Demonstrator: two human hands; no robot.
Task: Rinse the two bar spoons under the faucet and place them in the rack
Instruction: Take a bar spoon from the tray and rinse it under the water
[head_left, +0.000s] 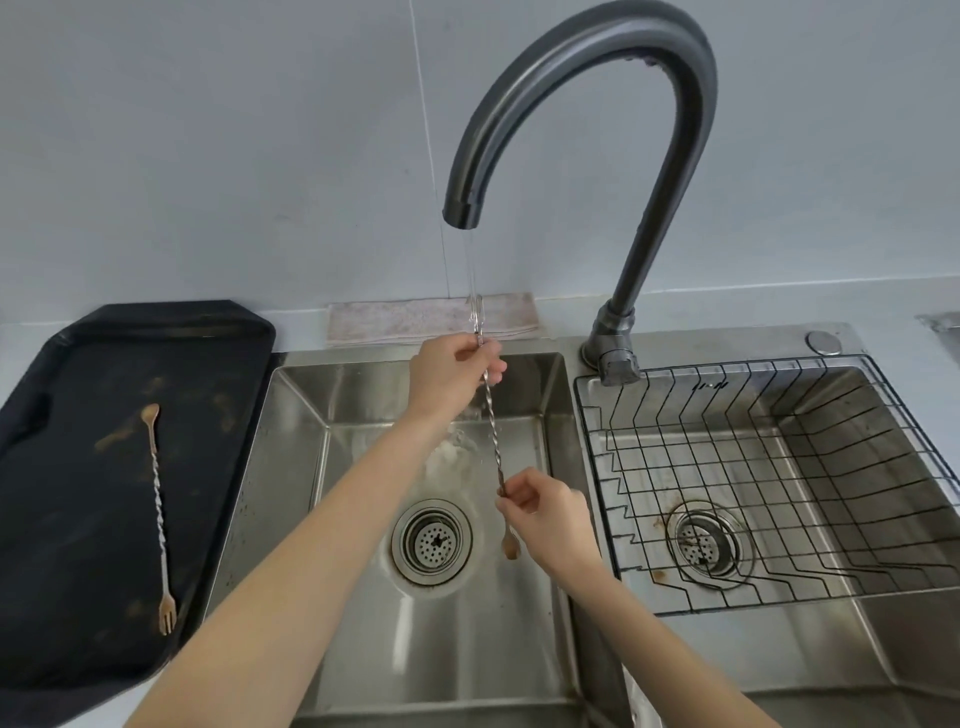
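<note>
Steel double sink (363, 675), gray wall behind. Left hand (449, 379) and right hand (550, 519) pinched shut on one bar spoon (492, 431) under running faucet (587, 67). Other dirty spoon (160, 514) waiting on black tray (62, 519), left side. Rack (753, 467) still bare.

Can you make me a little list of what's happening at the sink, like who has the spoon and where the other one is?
held spoon: twisted metal bar spoon, under the water stream
left hand: grips its upper end
right hand: pinches its lower part
other spoon: stained twisted bar spoon, lying on the black tray
faucet: dark curved faucet, running
rack: black wire rack, no spoons inside
</note>
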